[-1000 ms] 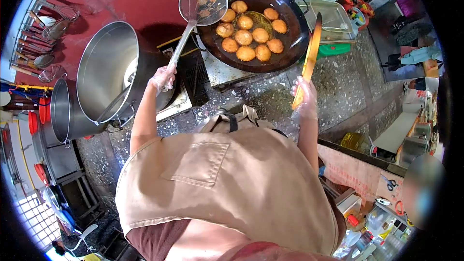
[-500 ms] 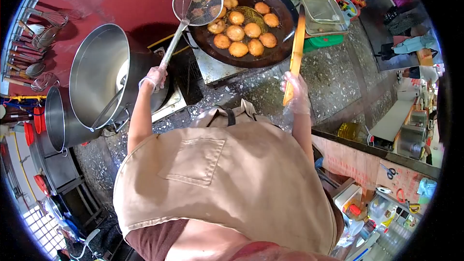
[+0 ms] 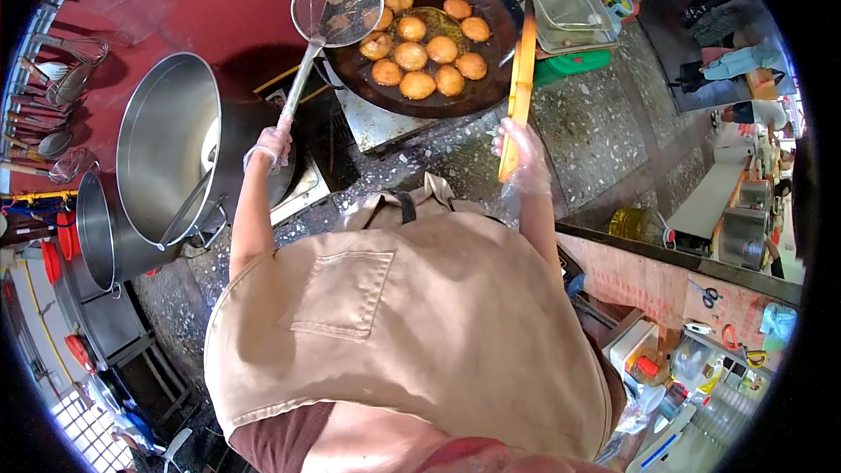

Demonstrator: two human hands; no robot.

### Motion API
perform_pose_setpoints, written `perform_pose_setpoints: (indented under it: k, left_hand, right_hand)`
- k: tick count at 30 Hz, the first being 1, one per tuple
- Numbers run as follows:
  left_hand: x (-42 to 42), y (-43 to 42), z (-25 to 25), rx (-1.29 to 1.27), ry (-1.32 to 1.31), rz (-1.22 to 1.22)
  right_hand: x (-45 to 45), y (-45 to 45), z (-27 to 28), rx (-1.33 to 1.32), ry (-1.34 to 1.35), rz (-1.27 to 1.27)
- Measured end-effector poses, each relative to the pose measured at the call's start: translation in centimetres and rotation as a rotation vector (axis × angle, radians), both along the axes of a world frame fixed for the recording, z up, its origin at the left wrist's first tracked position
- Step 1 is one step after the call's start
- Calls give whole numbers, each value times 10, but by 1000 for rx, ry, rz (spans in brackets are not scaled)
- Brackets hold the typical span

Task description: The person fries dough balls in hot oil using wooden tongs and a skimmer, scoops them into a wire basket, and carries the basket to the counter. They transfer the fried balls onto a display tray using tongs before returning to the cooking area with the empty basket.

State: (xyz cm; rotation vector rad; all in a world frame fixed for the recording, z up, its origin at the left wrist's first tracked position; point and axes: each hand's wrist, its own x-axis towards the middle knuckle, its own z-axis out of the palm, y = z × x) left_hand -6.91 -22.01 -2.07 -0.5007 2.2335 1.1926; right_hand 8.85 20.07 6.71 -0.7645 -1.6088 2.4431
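Observation:
My gloved left hand grips the handle of a round mesh skimmer, which hangs over the left edge of a large dark wok with a few small brown bits in its mesh. Several golden-brown round pieces lie in oil in the wok. Closed round the lower end of long bamboo tongs is my gloved right hand. The tongs point up past the wok's right edge, their dark tip near its handle; nothing shows between their arms.
Left of my left hand stand a tall steel pot and a second pot. Whisks and strainers hang at the far left. A glass tray sits right of the wok above a green item. People are at the upper right.
The whole view has shifted, so the wok and pots appear further left. Both hands keep their hold on the skimmer and tongs, and the skimmer stays by the wok's left edge.

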Motion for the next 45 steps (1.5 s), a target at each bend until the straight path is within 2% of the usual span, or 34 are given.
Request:
perform_pose_setpoints:
  k: [17,34,45]
  left_hand:
    - [-3,-4,-16,-38,35,-56]
    - [1,2,0,-82,24,-46]
    - [1,0,-1,-85,31,-75]
  right_hand:
    - [-4,6,-8,-10,-25,4]
    - [-2,0,-2,-54,-26,0]
    - [0,-4,-12,12,-69,66]
